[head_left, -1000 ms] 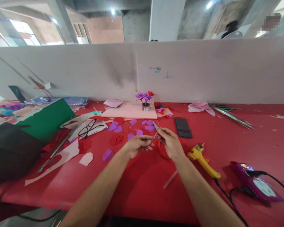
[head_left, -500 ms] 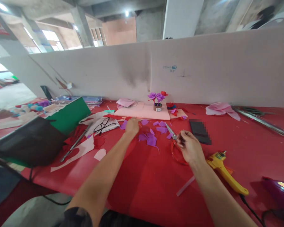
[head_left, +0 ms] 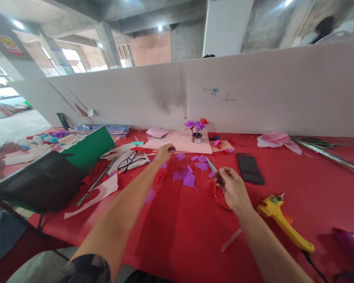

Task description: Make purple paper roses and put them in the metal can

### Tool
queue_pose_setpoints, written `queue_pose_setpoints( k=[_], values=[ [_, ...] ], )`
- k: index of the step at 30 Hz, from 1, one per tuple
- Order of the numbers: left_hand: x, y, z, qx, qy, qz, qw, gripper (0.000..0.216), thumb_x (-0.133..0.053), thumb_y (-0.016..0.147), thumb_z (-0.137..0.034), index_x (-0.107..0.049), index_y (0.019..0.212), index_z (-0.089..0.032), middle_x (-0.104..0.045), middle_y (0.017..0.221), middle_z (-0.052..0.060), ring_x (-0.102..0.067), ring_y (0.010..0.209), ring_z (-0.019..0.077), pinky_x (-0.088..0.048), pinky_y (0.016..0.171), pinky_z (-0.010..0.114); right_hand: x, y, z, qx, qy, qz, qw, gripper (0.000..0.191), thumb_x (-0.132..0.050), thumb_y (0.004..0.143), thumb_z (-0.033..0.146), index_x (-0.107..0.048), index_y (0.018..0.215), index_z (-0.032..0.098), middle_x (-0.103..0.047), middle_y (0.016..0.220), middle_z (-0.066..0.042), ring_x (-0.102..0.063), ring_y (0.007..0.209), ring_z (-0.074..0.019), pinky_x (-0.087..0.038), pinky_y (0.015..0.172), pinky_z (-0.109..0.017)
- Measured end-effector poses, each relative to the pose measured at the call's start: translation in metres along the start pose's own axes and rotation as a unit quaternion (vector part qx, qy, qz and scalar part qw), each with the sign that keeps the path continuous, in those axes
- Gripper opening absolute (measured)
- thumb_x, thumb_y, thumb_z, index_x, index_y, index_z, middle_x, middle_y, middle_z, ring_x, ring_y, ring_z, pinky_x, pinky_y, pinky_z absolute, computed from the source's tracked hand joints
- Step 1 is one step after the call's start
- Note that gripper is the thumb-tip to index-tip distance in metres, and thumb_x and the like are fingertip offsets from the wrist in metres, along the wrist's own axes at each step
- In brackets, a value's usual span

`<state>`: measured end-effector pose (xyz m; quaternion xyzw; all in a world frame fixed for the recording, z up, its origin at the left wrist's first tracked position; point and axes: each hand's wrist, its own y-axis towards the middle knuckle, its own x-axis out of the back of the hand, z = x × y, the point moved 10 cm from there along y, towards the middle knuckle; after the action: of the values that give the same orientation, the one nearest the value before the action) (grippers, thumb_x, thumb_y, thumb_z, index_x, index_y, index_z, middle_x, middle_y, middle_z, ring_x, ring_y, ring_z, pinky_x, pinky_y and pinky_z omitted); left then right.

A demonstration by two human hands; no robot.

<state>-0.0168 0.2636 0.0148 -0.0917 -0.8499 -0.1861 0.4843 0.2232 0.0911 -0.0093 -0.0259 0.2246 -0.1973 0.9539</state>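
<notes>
My left hand (head_left: 164,153) reaches over the front edge of the pink foam-like sheets (head_left: 177,146), its fingers curled together; anything inside them is hidden. My right hand (head_left: 233,186) is closed, thumb against fingers, and a thin wire-like strand (head_left: 207,183) sticks out from the fingertips. Scissors with red handles (head_left: 217,196) lie beneath and beside that hand, the blades (head_left: 211,163) pointing away. Between my hands lie several purple petal-shaped pieces (head_left: 189,180). Behind them, purple and red paper-like flowers (head_left: 197,125) stand in a small brown round holder (head_left: 196,138).
A yellow glue gun (head_left: 279,220) and a clear stick (head_left: 231,239) lie at right, near a black phone-like slab (head_left: 249,169). Glasses (head_left: 131,161), pink scraps (head_left: 98,192) and a green-and-black box-like object (head_left: 44,177) are at left. A white partition (head_left: 135,94) stands behind.
My left hand has moved slightly up and right, to the pink sheets' edge. My right hand has shifted a little left over the scissors. A purple piece now shows beside my left forearm.
</notes>
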Motion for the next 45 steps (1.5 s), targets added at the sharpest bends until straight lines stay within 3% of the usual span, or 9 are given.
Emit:
queue_pose_setpoints(
  k=[4, 8, 11, 14, 19, 24, 26, 35, 45],
  values=[
    [-0.003, -0.007, 0.009, -0.005, -0.009, 0.02, 1.0, 0.012, -0.061, 0.069, -0.007, -0.065, 0.067, -0.018, -0.066, 0.083, 0.007, -0.057, 0.093, 0.0216, -0.041, 0.091, 0.033, 0.0, 0.0, 0.0, 0.01, -0.009, -0.002, 1.0, 0.038, -0.081, 0.052, 0.041, -0.056, 0.071, 0.021, -0.064, 0.059, 0.003, -0.056, 0.049, -0.0098, -0.04, 0.045, -0.019],
    [-0.005, -0.015, 0.012, 0.011, -0.058, 0.018, 0.998, 0.016, -0.061, 0.066, -0.003, -0.06, 0.06, -0.017, -0.065, 0.081, 0.006, -0.057, 0.093, 0.0207, -0.038, 0.095, 0.035, -0.004, -0.001, 0.0, 0.01, -0.017, 0.014, 1.0, 0.039, -0.081, 0.053, 0.043, -0.056, 0.072, 0.02, -0.064, 0.06, 0.003, -0.057, 0.05, -0.0099, -0.04, 0.046, -0.019],
    [0.001, -0.013, 0.01, 0.051, -0.123, -0.009, 0.991, 0.013, -0.057, 0.073, -0.007, -0.061, 0.067, -0.017, -0.065, 0.08, 0.005, -0.057, 0.091, 0.0192, -0.04, 0.093, 0.036, -0.005, -0.001, -0.002, 0.008, -0.02, 0.023, 0.999, 0.038, -0.08, 0.055, 0.044, -0.056, 0.073, 0.02, -0.063, 0.061, 0.003, -0.057, 0.05, -0.01, -0.04, 0.046, -0.02],
    [0.005, -0.011, 0.001, 0.099, -0.213, -0.017, 0.972, 0.015, -0.048, 0.083, -0.015, -0.063, 0.083, -0.015, -0.067, 0.08, 0.005, -0.061, 0.079, 0.015, -0.046, 0.081, 0.032, -0.006, -0.001, -0.003, 0.004, -0.022, 0.026, 0.999, 0.038, -0.08, 0.055, 0.044, -0.057, 0.072, 0.02, -0.064, 0.061, 0.002, -0.056, 0.051, -0.0102, -0.041, 0.047, -0.02],
    [-0.02, -0.025, -0.037, 0.155, -0.354, 0.105, 0.916, 0.014, -0.059, 0.081, -0.021, -0.066, 0.09, -0.012, -0.069, 0.08, 0.007, -0.062, 0.064, 0.0097, -0.048, 0.066, 0.025, -0.011, -0.003, -0.006, -0.015, -0.01, 0.045, 0.999, 0.035, -0.083, 0.052, 0.039, -0.06, 0.07, 0.019, -0.064, 0.063, 0.002, -0.055, 0.054, -0.0095, -0.041, 0.049, -0.02],
    [-0.055, -0.061, -0.09, 0.179, -0.422, 0.219, 0.861, 0.015, -0.068, 0.073, -0.024, -0.068, 0.081, -0.012, -0.069, 0.073, 0.006, -0.064, 0.062, 0.0113, -0.044, 0.056, 0.021, -0.012, -0.002, -0.005, 0.001, 0.008, 0.049, 0.999, 0.031, -0.084, 0.052, 0.036, -0.064, 0.069, 0.019, -0.063, 0.061, 0.002, -0.057, 0.057, -0.0103, -0.044, 0.054, -0.021],
    [-0.068, -0.077, -0.103, 0.221, -0.444, 0.242, 0.834, 0.013, -0.07, 0.07, -0.021, -0.067, 0.079, -0.012, -0.068, 0.067, 0.003, -0.063, 0.059, 0.0101, -0.043, 0.056, 0.02, -0.012, -0.001, -0.004, 0.016, -0.007, 0.047, 0.999, 0.029, -0.082, 0.054, 0.035, -0.066, 0.072, 0.019, -0.065, 0.063, 0.002, -0.057, 0.057, -0.0111, -0.046, 0.057, -0.023],
    [-0.056, -0.09, -0.136, 0.157, -0.429, 0.166, 0.874, 0.009, -0.055, 0.073, -0.014, -0.062, 0.068, -0.014, -0.058, 0.056, -0.003, -0.052, 0.046, 0.0073, -0.041, 0.052, 0.021, -0.014, -0.006, -0.004, 0.018, -0.035, 0.041, 0.998, 0.024, -0.079, 0.056, 0.031, -0.064, 0.068, 0.018, -0.064, 0.057, 0.002, -0.057, 0.054, -0.011, -0.044, 0.055, -0.023],
    [-0.046, -0.1, -0.135, 0.062, -0.373, 0.12, 0.918, 0.016, -0.055, 0.074, -0.02, -0.07, 0.08, -0.017, -0.07, 0.074, 0.003, -0.059, 0.064, 0.0129, -0.047, 0.065, 0.025, -0.018, -0.005, -0.018, -0.033, -0.079, 0.081, 0.993, 0.023, -0.08, 0.056, 0.034, -0.068, 0.062, 0.016, -0.06, 0.052, 0.001, -0.05, 0.048, -0.0088, -0.038, 0.046, -0.02]
  ],
)
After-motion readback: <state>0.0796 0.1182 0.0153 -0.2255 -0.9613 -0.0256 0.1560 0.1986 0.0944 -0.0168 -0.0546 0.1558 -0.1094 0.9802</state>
